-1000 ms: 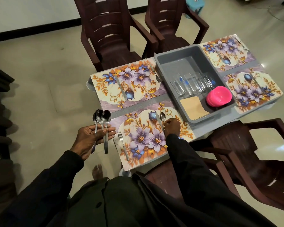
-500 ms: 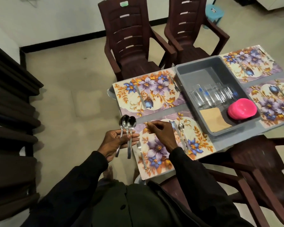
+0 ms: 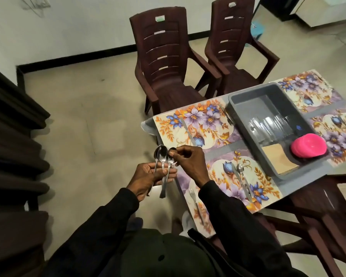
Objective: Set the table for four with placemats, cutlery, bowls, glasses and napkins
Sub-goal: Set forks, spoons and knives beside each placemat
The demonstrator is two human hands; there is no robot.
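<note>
My left hand point(image 3: 148, 176) holds a small bunch of steel spoons point(image 3: 161, 154) by their handles, just off the table's left edge. My right hand point(image 3: 189, 158) pinches the bowl of the rightmost spoon point(image 3: 171, 151) in that bunch. The near floral placemat point(image 3: 228, 186) carries a fork point(image 3: 195, 200) on its left and a knife and spoon point(image 3: 241, 174) on its right. The far-left placemat point(image 3: 196, 124) has a knife point(image 3: 188, 130) and a fork point(image 3: 227, 115). A grey tub point(image 3: 246, 118) holds clear glasses point(image 3: 272, 124), stacked pink bowls point(image 3: 308, 146) and tan napkins point(image 3: 278, 160).
Two more floral placemats point(image 3: 308, 92) lie beyond the tub on the right. Two dark brown plastic chairs point(image 3: 164, 62) stand at the table's far side, another chair point(image 3: 318, 226) at the near right. Dark furniture point(image 3: 12, 136) lines the left edge.
My right hand left the spoon on the near placemat, moved left and now pinches a spoon in my left hand's bunch. The view shifted left.
</note>
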